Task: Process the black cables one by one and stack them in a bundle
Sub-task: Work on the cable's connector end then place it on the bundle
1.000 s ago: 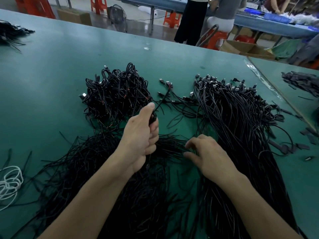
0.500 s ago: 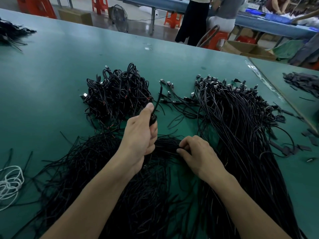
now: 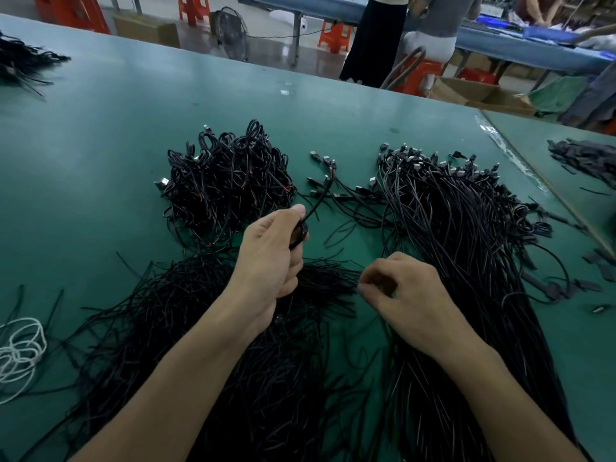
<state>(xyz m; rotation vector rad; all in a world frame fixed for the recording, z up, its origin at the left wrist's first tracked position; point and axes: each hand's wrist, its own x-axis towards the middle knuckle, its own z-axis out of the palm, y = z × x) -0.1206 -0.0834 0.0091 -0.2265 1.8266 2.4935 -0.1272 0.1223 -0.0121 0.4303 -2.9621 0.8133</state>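
Leftward the right hand (image 3: 410, 295) had crept, fingers curled, pinching at loose black strands (image 3: 200, 311); the left hand (image 3: 270, 258) gripped a coiled black cable (image 3: 301, 228) above the table (image 3: 133, 128).

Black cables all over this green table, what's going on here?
A person is working through black cables at a green table. The left hand grips one folded cable, its free end arching toward the loose plugs. The right hand, fingers curled, reaches into the near pile of thin black strands; blur hides whether it has pinched one. A heap of coiled cables sits beyond the left hand, and a long pile of straight cables lies to the right.
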